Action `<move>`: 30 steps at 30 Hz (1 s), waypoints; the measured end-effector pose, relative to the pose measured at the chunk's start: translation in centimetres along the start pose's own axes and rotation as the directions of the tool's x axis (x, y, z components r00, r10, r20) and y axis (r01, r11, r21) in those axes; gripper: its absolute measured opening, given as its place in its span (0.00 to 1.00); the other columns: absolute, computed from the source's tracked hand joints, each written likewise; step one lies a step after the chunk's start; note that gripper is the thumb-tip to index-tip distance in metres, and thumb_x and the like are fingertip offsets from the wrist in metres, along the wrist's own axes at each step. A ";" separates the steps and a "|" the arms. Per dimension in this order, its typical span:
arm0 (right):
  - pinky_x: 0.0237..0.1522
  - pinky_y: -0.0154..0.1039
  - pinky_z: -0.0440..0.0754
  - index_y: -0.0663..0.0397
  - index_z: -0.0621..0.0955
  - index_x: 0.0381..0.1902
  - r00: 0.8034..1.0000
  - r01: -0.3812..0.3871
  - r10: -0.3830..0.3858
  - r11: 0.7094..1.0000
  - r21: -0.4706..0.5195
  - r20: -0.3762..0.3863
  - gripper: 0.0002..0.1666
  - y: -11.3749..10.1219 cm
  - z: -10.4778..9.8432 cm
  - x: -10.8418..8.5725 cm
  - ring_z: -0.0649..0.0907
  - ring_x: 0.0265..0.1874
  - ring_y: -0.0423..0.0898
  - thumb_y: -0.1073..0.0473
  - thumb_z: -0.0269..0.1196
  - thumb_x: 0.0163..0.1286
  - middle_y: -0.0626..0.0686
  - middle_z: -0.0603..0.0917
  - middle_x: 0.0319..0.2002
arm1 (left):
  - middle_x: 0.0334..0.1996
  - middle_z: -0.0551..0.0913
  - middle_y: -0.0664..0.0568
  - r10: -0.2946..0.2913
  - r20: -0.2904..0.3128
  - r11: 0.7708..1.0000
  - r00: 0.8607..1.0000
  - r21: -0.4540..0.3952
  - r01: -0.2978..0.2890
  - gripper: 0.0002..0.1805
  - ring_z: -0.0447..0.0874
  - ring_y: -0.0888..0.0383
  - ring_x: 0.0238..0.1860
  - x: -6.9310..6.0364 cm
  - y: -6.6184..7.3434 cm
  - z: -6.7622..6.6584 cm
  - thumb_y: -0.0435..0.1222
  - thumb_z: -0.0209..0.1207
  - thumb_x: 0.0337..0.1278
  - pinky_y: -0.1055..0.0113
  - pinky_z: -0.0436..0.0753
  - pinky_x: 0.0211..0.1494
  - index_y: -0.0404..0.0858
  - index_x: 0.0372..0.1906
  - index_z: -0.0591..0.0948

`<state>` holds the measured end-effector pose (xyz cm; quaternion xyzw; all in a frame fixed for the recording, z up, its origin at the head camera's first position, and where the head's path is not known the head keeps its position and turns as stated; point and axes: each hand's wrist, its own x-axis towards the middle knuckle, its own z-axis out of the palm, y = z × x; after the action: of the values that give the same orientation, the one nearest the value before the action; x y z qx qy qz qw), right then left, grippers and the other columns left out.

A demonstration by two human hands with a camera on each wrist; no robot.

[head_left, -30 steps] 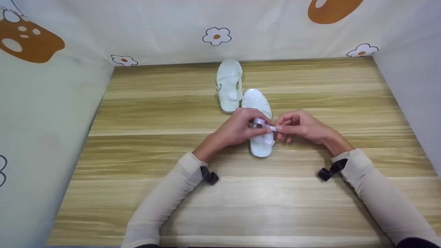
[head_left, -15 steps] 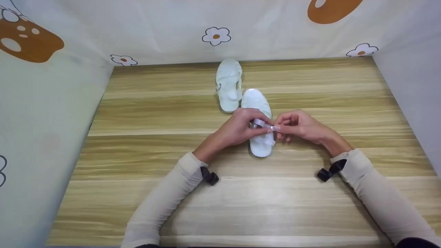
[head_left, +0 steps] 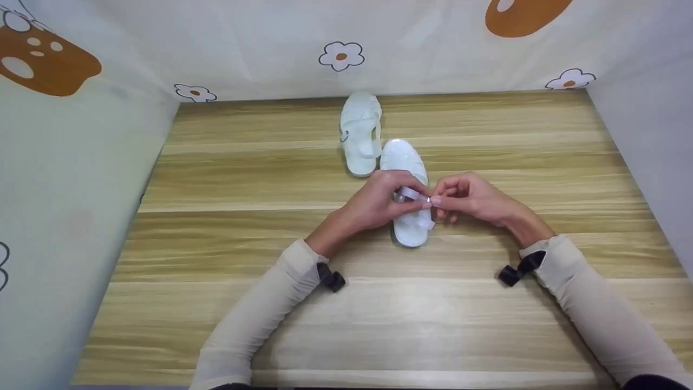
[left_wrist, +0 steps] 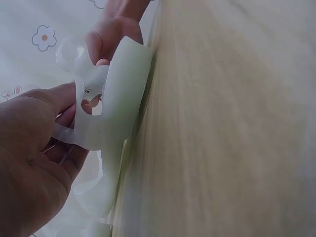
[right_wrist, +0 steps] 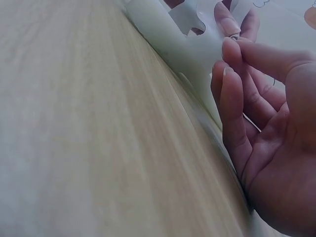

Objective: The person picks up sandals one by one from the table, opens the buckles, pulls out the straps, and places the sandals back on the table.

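Observation:
A white sandal (head_left: 401, 154) lies on the wood-grain surface under my hands, its toe end pointing away. My left hand (head_left: 373, 200) reaches over it from the left and pinches its pale strap (head_left: 412, 193) between thumb and fingers. From the right, my right hand (head_left: 476, 199) pinches the strap's end, its fingertips meeting the left ones. A small metal buckle (right_wrist: 234, 36) shows at the right fingertips in the right wrist view; how the strap runs through it is hidden. In the left wrist view, the sandal's heel part (left_wrist: 129, 84) stands in front of the fingers.
A second white sandal (head_left: 359, 138) lies just beyond and to the left, close to the back wall (head_left: 270, 65). Pale walls with flower prints border the wood-grain surface (head_left: 243, 162) at the back and sides. A black wrist camera (head_left: 331, 279) hangs at the left cuff.
The strap loop between my hands looks narrower and straighter than before. My right thumb has shifted very slightly left; both arms and sandals stay in place.

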<state>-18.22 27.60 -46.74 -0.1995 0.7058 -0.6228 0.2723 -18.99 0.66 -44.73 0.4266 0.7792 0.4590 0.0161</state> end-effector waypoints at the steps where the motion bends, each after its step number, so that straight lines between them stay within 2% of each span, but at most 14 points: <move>1: 0.29 0.33 0.86 0.68 0.82 0.42 1.000 -0.001 0.001 1.000 0.002 -0.002 0.11 0.0 0.0 0.0 0.87 0.29 0.43 0.62 0.67 0.79 0.51 0.90 0.30 | 0.45 0.95 0.53 0.003 0.001 1.000 1.000 -0.002 -0.003 0.11 0.90 0.61 0.49 0.0 0.0 0.0 0.39 0.74 0.67 0.69 0.85 0.60 0.40 0.50 0.93; 6: 0.28 0.34 0.86 0.61 0.82 0.39 0.999 -0.020 0.020 1.000 0.005 -0.031 0.09 0.0 0.1 0.1 0.86 0.27 0.43 0.61 0.69 0.78 0.51 0.89 0.31 | 0.46 0.95 0.54 -0.010 0.022 1.000 1.000 -0.008 0.010 0.10 0.90 0.62 0.50 0.0 -0.1 -0.1 0.39 0.74 0.68 0.69 0.84 0.61 0.41 0.50 0.93; 9: 0.28 0.34 0.86 0.59 0.82 0.46 0.999 -0.027 0.027 1.000 0.001 -0.042 0.08 0.1 0.1 0.3 0.86 0.27 0.43 0.60 0.70 0.77 0.50 0.89 0.36 | 0.46 0.95 0.55 -0.032 0.036 0.999 0.999 -0.011 0.032 0.10 0.89 0.65 0.49 0.0 -0.2 -0.3 0.40 0.74 0.68 0.70 0.85 0.59 0.42 0.50 0.93; 14: 0.31 0.34 0.87 0.59 0.84 0.57 1.000 -0.028 0.027 0.997 -0.067 -0.003 0.16 0.0 0.0 0.3 0.87 0.33 0.41 0.61 0.71 0.75 0.50 0.90 0.42 | 0.47 0.95 0.55 -0.056 0.047 0.998 0.997 -0.040 0.058 0.11 0.89 0.67 0.49 -0.1 -0.2 -0.9 0.39 0.74 0.67 0.70 0.86 0.58 0.41 0.51 0.93; 20: 0.33 0.36 0.88 0.59 0.85 0.55 0.998 -0.046 0.049 0.990 -0.136 0.024 0.17 -0.3 0.0 0.2 0.88 0.37 0.42 0.59 0.74 0.73 0.52 0.90 0.43 | 0.45 0.95 0.55 -0.052 0.053 0.997 0.997 -0.059 0.055 0.11 0.88 0.67 0.48 -0.2 -0.4 -1.3 0.38 0.75 0.66 0.70 0.85 0.57 0.41 0.50 0.94; 30: 0.38 0.36 0.90 0.63 0.84 0.54 0.999 -0.023 0.026 0.997 -0.069 0.037 0.16 0.1 -0.1 0.3 0.89 0.38 0.43 0.64 0.73 0.72 0.54 0.91 0.44 | 0.44 0.96 0.56 -0.025 0.041 0.998 0.999 -0.057 0.028 0.10 0.90 0.67 0.48 -0.2 -0.7 -1.6 0.39 0.76 0.64 0.69 0.86 0.57 0.43 0.48 0.95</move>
<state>-18.52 27.45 -46.93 -0.2117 0.7239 -0.5910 0.2862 -20.02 -0.71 -44.42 0.4248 0.7706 0.4724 0.0504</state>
